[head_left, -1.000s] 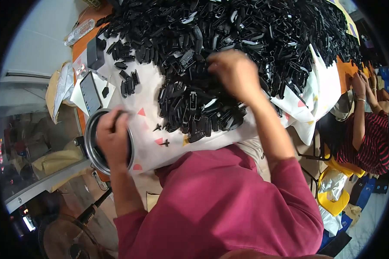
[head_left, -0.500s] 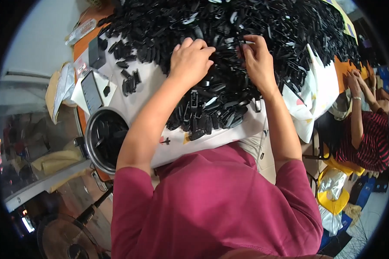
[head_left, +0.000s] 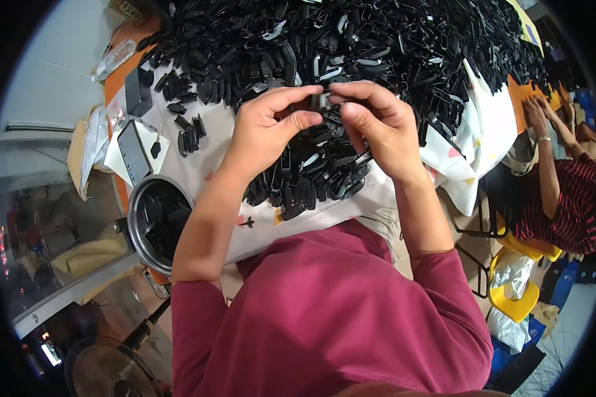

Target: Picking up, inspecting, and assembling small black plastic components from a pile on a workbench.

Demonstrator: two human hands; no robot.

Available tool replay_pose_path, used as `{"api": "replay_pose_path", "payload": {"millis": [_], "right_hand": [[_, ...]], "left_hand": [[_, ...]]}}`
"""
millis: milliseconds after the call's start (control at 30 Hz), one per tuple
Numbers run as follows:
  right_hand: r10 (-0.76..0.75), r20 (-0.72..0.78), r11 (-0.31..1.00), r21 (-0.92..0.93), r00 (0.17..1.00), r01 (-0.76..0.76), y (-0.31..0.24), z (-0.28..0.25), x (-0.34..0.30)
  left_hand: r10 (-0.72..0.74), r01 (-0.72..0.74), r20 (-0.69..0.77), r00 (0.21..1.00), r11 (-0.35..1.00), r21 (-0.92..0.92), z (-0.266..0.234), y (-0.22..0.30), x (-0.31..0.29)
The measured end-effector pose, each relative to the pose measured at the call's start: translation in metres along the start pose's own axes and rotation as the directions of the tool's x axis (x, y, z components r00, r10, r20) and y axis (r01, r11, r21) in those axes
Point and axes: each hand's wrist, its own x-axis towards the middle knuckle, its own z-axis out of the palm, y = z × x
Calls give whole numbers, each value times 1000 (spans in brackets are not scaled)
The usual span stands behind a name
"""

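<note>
A small black plastic piece, partly hidden and blurred, sits in the fingers of my right hand. My left hand faces it, thumb and index finger apart in a curve, the index fingertip almost meeting the right one. Whether the left fingertip touches the piece is unclear. Both hands are over the near part of a large heap of small black plastic parts, some with shiny grey faces. More of these parts lie below the hands, close to the table's near edge.
Left of the heap are a steel bowl with black parts inside, a phone, a dark box and a clear plastic case. White patterned sheeting covers the table. Another person's hands are at the far right.
My hands have come together, nearer to my body. The right one brought the piece back from the heap; the left one lifted off the parts and spread its thumb and index finger.
</note>
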Motion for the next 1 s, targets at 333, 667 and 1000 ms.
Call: {"api": "replay_pose_path", "payload": {"millis": [333,667,1000], "right_hand": [[-99,-227,990,-123,969,72,-4,8,-10],[-471,136,620,-651,872,437,-4,8,-11],[-462,63,619,-692,885,372,15,23,-20]], "left_hand": [[210,-203,-45,977,970,134,1,22,-11],[179,-161,-49,983,954,253,-1,29,-16],[69,-107,-193,979,975,-196,15,-7,-27]]}}
